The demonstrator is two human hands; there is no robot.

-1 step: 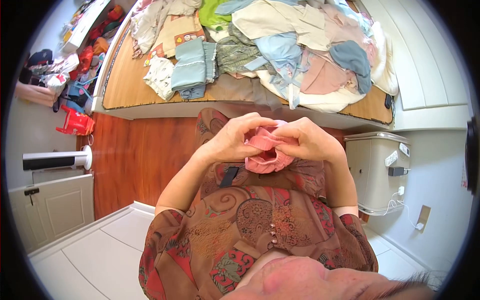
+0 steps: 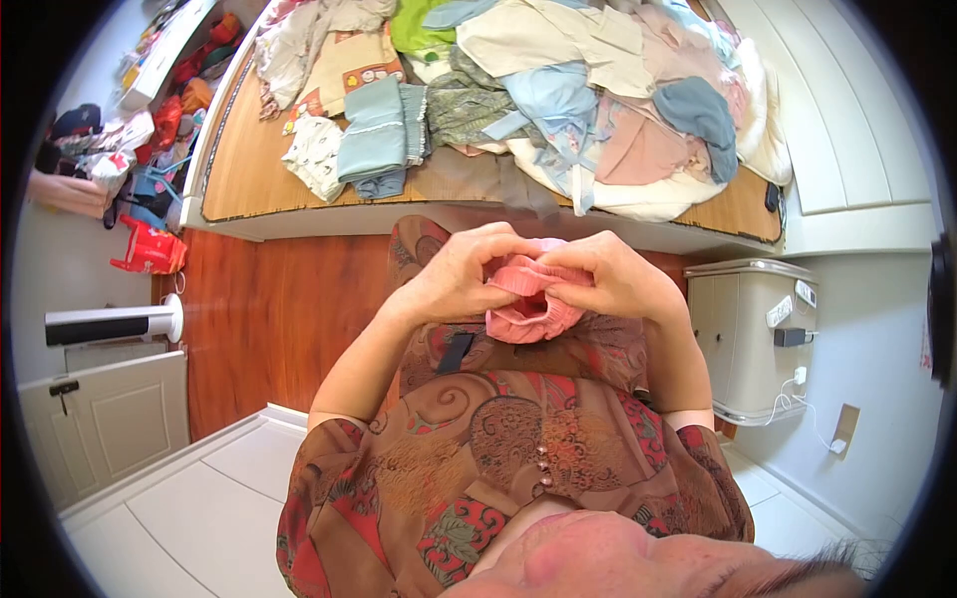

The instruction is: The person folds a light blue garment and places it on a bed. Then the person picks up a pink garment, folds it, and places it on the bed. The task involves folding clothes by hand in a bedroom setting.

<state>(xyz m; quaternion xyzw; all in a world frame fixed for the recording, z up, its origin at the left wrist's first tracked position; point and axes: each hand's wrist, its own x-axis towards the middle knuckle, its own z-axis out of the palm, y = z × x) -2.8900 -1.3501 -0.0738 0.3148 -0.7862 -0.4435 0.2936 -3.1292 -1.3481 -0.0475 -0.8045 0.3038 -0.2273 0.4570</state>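
Observation:
Above my lap I hold a small pink garment (image 2: 518,325) with a ribbed, stretchy edge. It is bunched up, and a dark round opening in it faces me; its exact kind does not show. My left hand (image 2: 461,275) pinches its left side, thumb at the rim of the opening. On the other side my right hand (image 2: 623,281) grips the fabric with the thumb near the opening. The fingertips of both hands are partly hidden behind the cloth. Beyond my hands, a folded light-blue garment (image 2: 373,135) lies on the bed.
A heap of clothes covers much of the bed (image 2: 239,184) in front of me, with a grey-blue piece (image 2: 698,120) at right. A beige cabinet (image 2: 738,349) with power strips stands at right. At left are a white tower fan (image 2: 110,324) and a red bag (image 2: 150,246).
The view has shifted very slightly. Both hands keep their hold on the pink garment, almost unmoved.

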